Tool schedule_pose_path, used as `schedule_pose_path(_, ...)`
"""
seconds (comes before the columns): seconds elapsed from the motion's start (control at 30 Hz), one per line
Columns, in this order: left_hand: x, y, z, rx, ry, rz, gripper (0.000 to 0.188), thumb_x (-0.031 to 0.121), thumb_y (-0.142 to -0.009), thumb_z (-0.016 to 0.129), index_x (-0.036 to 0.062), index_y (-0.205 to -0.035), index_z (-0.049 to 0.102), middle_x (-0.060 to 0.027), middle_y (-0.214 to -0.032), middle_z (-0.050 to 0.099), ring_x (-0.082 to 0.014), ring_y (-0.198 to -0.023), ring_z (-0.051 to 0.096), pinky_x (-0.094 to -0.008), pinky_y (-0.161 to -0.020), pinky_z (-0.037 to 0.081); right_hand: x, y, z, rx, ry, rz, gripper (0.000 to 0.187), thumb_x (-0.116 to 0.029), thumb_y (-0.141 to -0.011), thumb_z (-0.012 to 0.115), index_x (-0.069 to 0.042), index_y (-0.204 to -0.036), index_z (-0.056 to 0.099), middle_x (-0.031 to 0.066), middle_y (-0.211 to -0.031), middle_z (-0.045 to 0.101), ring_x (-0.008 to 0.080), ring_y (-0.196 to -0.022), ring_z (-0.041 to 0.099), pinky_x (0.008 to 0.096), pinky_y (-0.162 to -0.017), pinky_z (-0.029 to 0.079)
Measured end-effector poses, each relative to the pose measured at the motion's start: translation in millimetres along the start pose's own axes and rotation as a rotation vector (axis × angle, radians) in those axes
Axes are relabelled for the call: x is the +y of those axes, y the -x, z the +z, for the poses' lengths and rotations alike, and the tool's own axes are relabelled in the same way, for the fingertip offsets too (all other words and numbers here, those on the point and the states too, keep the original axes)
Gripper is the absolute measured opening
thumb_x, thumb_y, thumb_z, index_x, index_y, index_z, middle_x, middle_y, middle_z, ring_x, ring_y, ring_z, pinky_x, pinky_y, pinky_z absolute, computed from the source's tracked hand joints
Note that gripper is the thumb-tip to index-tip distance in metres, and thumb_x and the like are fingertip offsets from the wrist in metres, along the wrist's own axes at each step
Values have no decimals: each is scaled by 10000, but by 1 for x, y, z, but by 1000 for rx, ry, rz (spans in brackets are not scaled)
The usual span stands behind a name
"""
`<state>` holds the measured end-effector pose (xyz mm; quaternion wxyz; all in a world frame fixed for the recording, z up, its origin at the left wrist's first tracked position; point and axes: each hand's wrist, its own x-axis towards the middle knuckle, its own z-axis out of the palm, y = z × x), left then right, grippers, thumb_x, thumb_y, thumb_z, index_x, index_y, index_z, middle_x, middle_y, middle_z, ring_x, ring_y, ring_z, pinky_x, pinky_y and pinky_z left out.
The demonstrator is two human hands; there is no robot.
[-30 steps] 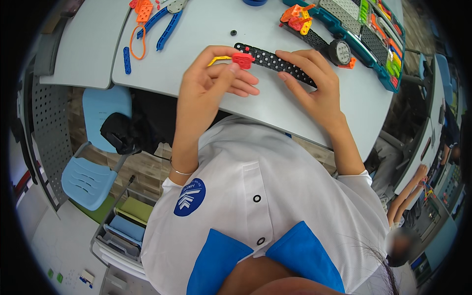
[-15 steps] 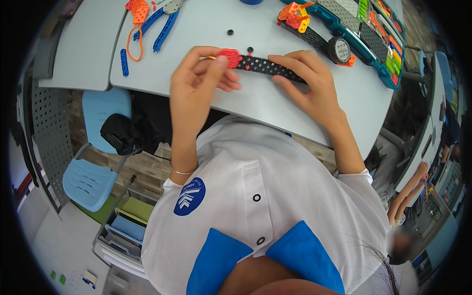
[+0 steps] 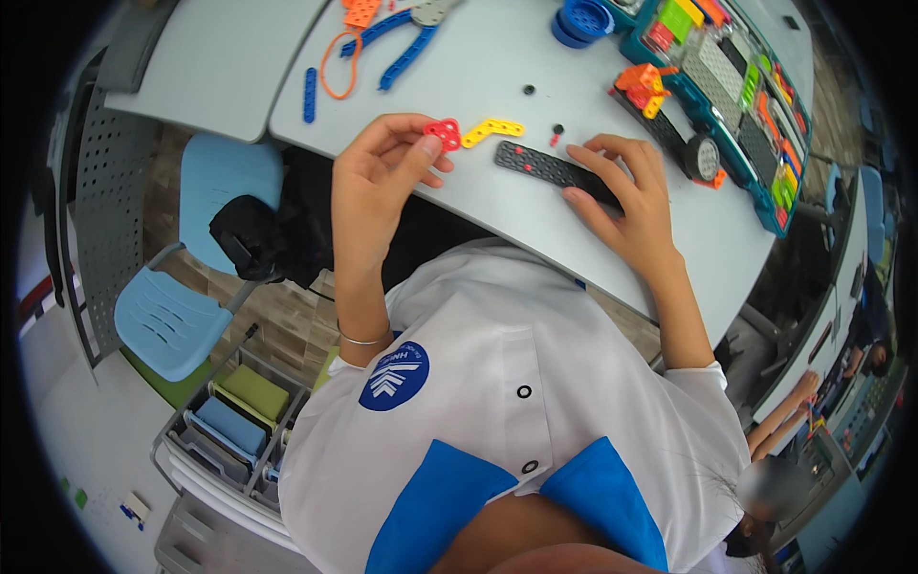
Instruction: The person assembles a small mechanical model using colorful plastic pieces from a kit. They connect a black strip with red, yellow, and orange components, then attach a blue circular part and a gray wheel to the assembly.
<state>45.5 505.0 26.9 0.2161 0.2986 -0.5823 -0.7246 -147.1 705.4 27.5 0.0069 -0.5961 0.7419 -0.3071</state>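
Note:
My left hand (image 3: 381,177) is closed, pinching a red plastic building piece (image 3: 441,130) with holes between thumb and fingers. Just right of it lies a yellow angled beam (image 3: 493,130) with holes. A long black perforated plate (image 3: 547,165) lies on the white table, with a few red pins (image 3: 527,167) in its left part. My right hand (image 3: 626,196) grips the plate's right end, thumb on the near side and fingers on the far side; the hand hides that end.
A small black wheel-like part with a red pin (image 3: 557,131) and a black ring (image 3: 529,90) lie beyond the plate. Blue pliers (image 3: 409,57), an orange band (image 3: 325,72) and a blue beam (image 3: 310,95) are far left. A wheeled assembly (image 3: 660,110) and a teal parts case (image 3: 760,187) stand right.
The red piece has come away from the black plate's left end, still in my left hand. The yellow beam now shows between them. The view has shifted, moving the table's contents in the picture.

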Motion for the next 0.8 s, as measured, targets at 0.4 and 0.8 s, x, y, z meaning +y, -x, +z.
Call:
schedule_pose_path(0.4,4,10,-21,38,62,76,182,98,-969,649,-39,-1086,626,-126,-998,713,-154,-834,699,-245,-688,530,9,-180,46,-69,-30,-105,156,-101,-914,669,-46,-1047,728,134,-994,690,304,-878,659,401,-780,515)
schedule_pose_path(0.8,2,17,-40,84,117,79,191,111,-971,659,-26,-1101,628,-119,-1010,719,-147,-830,698,-238,-704,530,20,-241,79,-372,-19,95,133,-127,-774,733,-61,-883,772,183,-855,738,311,-807,725,401,-750,559)
